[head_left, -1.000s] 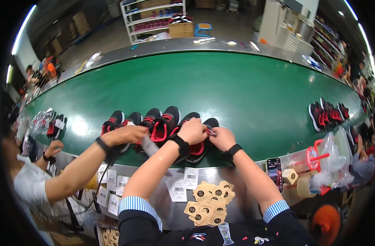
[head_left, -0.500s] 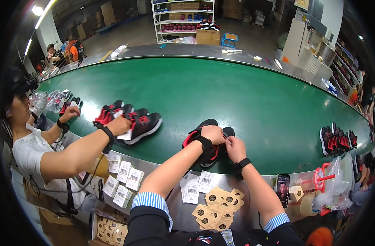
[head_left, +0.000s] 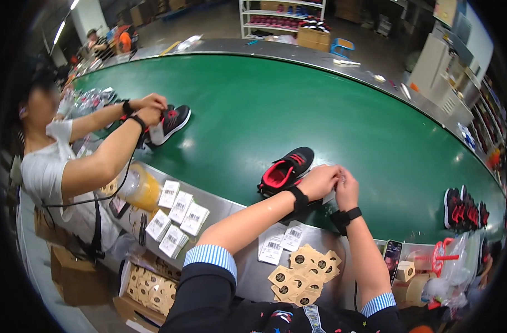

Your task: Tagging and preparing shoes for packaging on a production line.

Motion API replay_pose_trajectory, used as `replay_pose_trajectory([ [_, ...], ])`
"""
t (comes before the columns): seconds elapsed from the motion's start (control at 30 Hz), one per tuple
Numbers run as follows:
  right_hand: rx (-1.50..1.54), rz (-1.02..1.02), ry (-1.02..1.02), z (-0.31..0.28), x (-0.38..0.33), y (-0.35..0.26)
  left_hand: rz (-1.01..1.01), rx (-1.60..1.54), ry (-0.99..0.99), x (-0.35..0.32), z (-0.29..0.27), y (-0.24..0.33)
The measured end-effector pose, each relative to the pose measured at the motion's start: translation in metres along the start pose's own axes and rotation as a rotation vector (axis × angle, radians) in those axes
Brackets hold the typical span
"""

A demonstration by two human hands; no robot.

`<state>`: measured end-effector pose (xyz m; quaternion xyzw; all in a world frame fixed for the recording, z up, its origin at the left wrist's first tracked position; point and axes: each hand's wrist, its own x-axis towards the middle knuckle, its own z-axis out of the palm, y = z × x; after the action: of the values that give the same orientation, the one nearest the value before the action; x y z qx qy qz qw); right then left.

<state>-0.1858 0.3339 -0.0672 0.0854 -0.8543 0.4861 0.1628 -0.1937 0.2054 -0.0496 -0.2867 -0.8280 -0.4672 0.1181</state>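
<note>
A black shoe with a red lining (head_left: 287,171) stands on the green belt (head_left: 237,111) in front of me. Just right of it, my left hand (head_left: 319,182) and my right hand (head_left: 347,190) meet with fingertips pinched together. Between them is something small and pale, too small to name. A bit of white, perhaps a tag, shows below the fingers (head_left: 329,197). White barcode tags (head_left: 281,242) and a pile of tan square cards with dark round prints (head_left: 306,275) lie on the metal ledge below my forearms.
At left a co-worker's hands (head_left: 152,111) work on another black and red shoe (head_left: 173,123). Tag stacks (head_left: 178,213) lie on the ledge beside a yellow container (head_left: 142,188). More shoes (head_left: 463,210) stand at right, near a phone (head_left: 392,258) and a red-lidded cup (head_left: 442,258).
My hands have come off the shoe and moved right of it, fingertips together. The view has shifted. The co-worker now has both hands at a shoe.
</note>
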Motion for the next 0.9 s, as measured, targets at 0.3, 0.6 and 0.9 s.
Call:
replay_pose_trajectory([
  [0.3, -0.278, 0.026, -0.338, -0.022, 0.003, -0.007, 0.003, 0.153, -0.065, -0.015, -0.007, -0.010],
  [0.6, 0.700, 0.588, -0.434, -0.029, -0.005, 0.004, -0.185, -0.105, 0.089, -0.023, -0.028, -0.015],
  [0.9, 0.773, 0.422, -0.341, -0.013, -0.008, 0.004, -0.125, -0.056, 0.090, -0.015, -0.020, -0.004],
])
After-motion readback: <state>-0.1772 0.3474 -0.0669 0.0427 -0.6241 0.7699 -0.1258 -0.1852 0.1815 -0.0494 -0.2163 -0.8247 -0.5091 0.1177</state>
